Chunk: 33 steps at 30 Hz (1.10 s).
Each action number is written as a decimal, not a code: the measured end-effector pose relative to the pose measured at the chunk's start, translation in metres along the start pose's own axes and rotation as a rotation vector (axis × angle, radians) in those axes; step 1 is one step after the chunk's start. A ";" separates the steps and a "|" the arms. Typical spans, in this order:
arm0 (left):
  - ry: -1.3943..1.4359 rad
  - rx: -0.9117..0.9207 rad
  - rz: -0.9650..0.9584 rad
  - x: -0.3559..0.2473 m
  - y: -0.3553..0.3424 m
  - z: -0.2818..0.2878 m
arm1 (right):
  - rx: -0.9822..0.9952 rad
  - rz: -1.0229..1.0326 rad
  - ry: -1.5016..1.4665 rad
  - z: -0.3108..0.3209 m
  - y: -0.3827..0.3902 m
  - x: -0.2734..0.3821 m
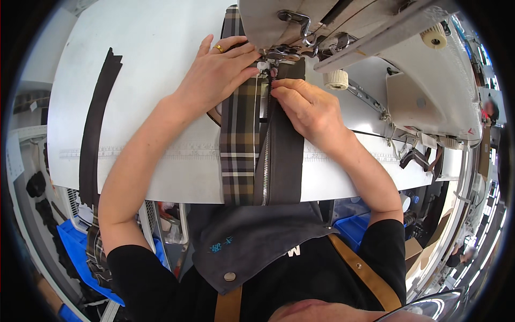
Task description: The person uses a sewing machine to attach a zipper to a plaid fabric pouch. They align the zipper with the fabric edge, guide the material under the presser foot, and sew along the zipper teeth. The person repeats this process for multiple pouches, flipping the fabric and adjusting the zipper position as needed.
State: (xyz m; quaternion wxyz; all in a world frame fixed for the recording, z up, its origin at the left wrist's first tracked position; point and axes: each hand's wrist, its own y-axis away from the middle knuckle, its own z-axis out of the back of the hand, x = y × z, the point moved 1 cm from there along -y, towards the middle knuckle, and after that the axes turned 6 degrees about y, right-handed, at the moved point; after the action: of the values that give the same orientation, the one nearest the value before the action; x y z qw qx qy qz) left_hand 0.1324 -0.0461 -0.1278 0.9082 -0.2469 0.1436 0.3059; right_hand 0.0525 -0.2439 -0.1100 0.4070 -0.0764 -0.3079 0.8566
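A plaid fabric strip point(236, 142) lies lengthwise on the white sewing table, running under the machine's presser foot point(281, 55). Along its right side runs a metal-toothed zipper point(265, 172), beside a dark brown fabric strip point(287, 155). My left hand point(212, 70) rests on the plaid strip left of the foot, its fingers stretched out and a ring on one of them. Just below the foot, my right hand point(314, 107) pinches the zipper at the inner edge of the dark strip. The needle point is too small to make out.
The sewing machine point(445, 80) overhangs the table at the upper right. A loose dark strip point(97, 129) hangs over the table's left front edge. Blue bins point(80, 255) stand below left, another blue bin point(351, 228) below right. Fabric scraps point(418, 158) lie at the right end.
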 end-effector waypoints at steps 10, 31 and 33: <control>-0.097 -0.035 -0.022 -0.003 -0.001 0.003 | 0.079 -0.122 -0.159 0.001 -0.003 -0.008; -0.123 -0.080 -0.102 -0.037 0.020 0.005 | 0.055 -0.038 -0.010 0.002 -0.001 -0.004; -0.101 -0.083 -0.108 -0.037 0.019 0.005 | 0.029 -0.028 -0.008 0.001 -0.001 -0.005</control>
State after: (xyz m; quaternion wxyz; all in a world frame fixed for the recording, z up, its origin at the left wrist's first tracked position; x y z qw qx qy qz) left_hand 0.0926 -0.0481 -0.1150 0.9184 -0.2760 0.0714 0.2743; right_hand 0.0557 -0.2474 -0.1091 0.4186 -0.0628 -0.2981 0.8556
